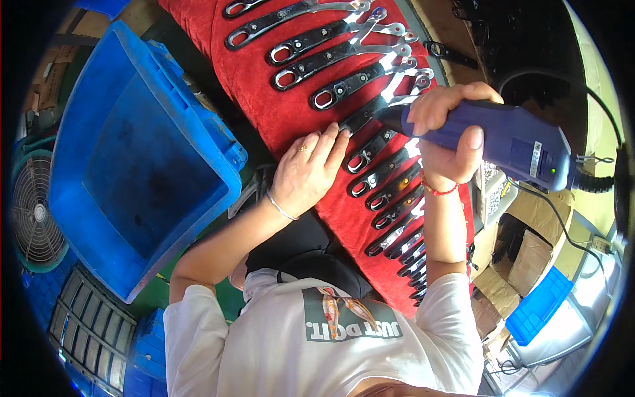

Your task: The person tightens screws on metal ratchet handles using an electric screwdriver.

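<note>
A purple-blue electric screwdriver (512,135) lies in my right hand (444,129), whose fingers wrap round its body. Its dark nose points left, down onto a black handle (361,118) with a metal arm. My left hand (305,173) reaches in from the left, fingertips pressed on that handle's near end and covering it. The exact contact under the screwdriver's nose is hidden. Several similar black handles (311,40), most with an oval loop at one end and pale metal arms at the other, lie in a slanting row on a red cloth (264,109).
To the left stands a large blue plastic bin (142,159), beside a round fan (40,212). An open cardboard box (529,251) and a blue tray (539,306) are at the right. Black cables (562,231) hang beyond the screwdriver.
</note>
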